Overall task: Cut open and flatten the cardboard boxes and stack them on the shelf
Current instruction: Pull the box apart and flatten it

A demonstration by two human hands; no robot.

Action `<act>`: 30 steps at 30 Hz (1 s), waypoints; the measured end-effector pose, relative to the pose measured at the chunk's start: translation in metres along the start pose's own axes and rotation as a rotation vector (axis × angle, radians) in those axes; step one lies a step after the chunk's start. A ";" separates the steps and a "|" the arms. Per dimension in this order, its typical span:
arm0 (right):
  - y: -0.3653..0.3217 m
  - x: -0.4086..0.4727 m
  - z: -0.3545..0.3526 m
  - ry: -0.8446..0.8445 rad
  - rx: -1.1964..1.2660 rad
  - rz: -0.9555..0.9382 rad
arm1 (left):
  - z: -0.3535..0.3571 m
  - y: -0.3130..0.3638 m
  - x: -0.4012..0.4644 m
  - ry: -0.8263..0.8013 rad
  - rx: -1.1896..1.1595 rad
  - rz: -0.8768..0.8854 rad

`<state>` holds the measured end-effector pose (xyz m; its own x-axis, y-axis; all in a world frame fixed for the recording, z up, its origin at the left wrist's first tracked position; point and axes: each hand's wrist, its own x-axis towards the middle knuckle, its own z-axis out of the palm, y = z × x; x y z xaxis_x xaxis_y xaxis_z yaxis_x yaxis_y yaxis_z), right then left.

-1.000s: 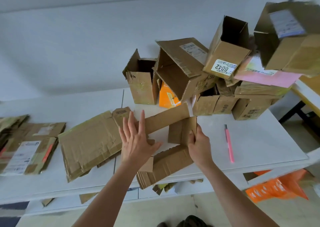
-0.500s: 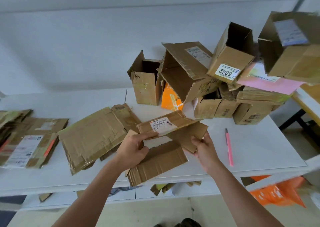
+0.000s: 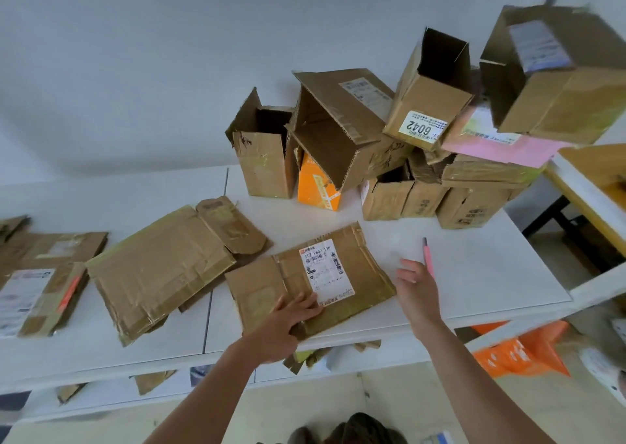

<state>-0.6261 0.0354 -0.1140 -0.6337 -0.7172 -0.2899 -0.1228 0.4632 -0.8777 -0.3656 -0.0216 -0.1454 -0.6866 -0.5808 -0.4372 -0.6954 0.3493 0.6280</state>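
A flattened cardboard box (image 3: 342, 274) with a white shipping label lies on the white shelf top (image 3: 474, 274) near its front edge. My left hand (image 3: 288, 321) rests on the box's near corner, fingers stretched over the cardboard. Just right of the box my right hand (image 3: 416, 284) hovers with relaxed, spread fingers and holds nothing. A pink cutter (image 3: 428, 257) lies on the shelf right behind that hand. To the left is a stack of flattened boxes (image 3: 159, 270).
Several unflattened boxes (image 3: 342, 128) are piled at the back right, with an orange carton (image 3: 316, 189) and a pink mailer (image 3: 501, 145) among them. More flattened cardboard (image 3: 44, 284) lies at the far left. Orange bags (image 3: 518, 352) sit below the shelf on the right.
The box was held folded above the shelf by both hands; now it lies flat, label up. My right hand has let go and moved right. My left hand stays on it.
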 end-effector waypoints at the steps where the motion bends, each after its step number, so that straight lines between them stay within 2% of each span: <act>1: 0.001 -0.002 0.001 -0.006 -0.127 -0.105 | 0.002 -0.002 0.000 -0.001 -0.007 -0.006; 3: -0.002 -0.004 0.011 -0.093 -0.243 -0.285 | 0.002 -0.001 -0.001 0.002 -0.004 -0.007; 5: -0.004 0.000 0.026 -0.266 -0.354 -0.424 | -0.002 0.003 -0.001 -0.015 -0.019 -0.001; 7: 0.001 0.008 0.041 -0.430 -0.593 -0.476 | -0.004 0.007 0.001 0.000 -0.167 -0.023; 10: 0.023 0.017 0.056 -0.463 -1.012 -0.476 | -0.015 0.003 -0.007 0.225 -0.277 -0.103; 13: 0.037 0.019 0.062 -0.398 -1.137 -0.505 | -0.022 -0.012 -0.020 0.572 -0.056 -0.371; 15: 0.039 0.021 0.064 -0.383 -1.152 -0.516 | -0.024 -0.014 -0.028 0.632 -0.045 -0.574; 18: 0.039 0.023 0.063 -0.387 -1.136 -0.512 | -0.025 -0.008 -0.028 0.596 -0.175 -0.746; 21: 0.040 0.020 0.058 -0.377 -1.058 -0.539 | -0.034 0.000 -0.026 0.723 -0.689 -0.829; 23: 0.039 0.018 0.052 -0.379 -0.962 -0.542 | -0.038 0.003 -0.026 0.738 -1.019 -0.785; 26: 0.037 0.011 0.046 -0.269 -0.707 -0.541 | -0.042 0.010 -0.027 0.721 -1.325 -0.599; 28: 0.033 0.005 0.044 -0.118 -0.566 -0.548 | -0.051 0.018 -0.031 0.716 -1.398 -0.440; 30: 0.024 -0.002 0.046 -0.050 -0.490 -0.544 | -0.066 0.021 -0.038 0.767 -1.341 -0.353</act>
<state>-0.5928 0.0244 -0.1523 -0.3515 -0.9296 0.1109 -0.7451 0.2061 -0.6343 -0.3404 -0.0409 -0.0734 0.0170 -0.8518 -0.5236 0.1790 -0.5126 0.8397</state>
